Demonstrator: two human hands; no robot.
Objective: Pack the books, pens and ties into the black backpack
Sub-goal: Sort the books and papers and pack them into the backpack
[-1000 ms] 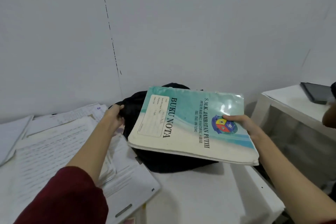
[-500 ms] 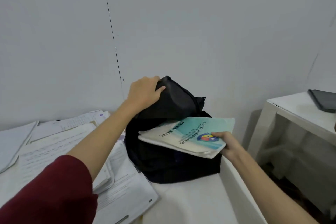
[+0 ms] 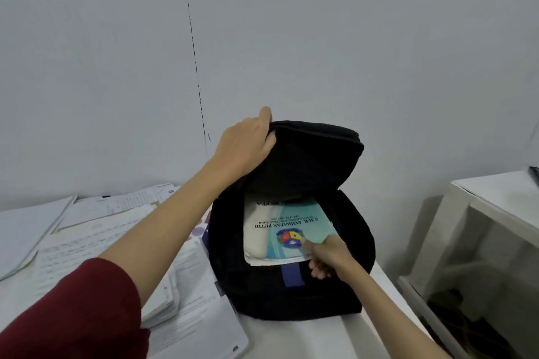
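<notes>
The black backpack [image 3: 294,297] stands upright on the white table, its mouth open towards me. My left hand [image 3: 246,144] grips the raised top flap and holds it up. A teal and white notebook [image 3: 280,227] sits partly inside the opening, its far end hidden under the flap. My right hand [image 3: 328,256] holds the notebook's near right corner, thumb on the cover and fingers curled beneath. A blue strap runs down the inside front of the bag. No pens or ties are visible.
Loose papers and books [image 3: 96,230] lie spread over the table to the left of the bag. A second white table [image 3: 495,198] stands to the right across a gap, with a dark flat object at its far edge. A plain wall is close behind.
My left hand has lifted the backpack's flap higher, opening the mouth. My right hand has turned the notebook and slid it from above the bag into the opening.
</notes>
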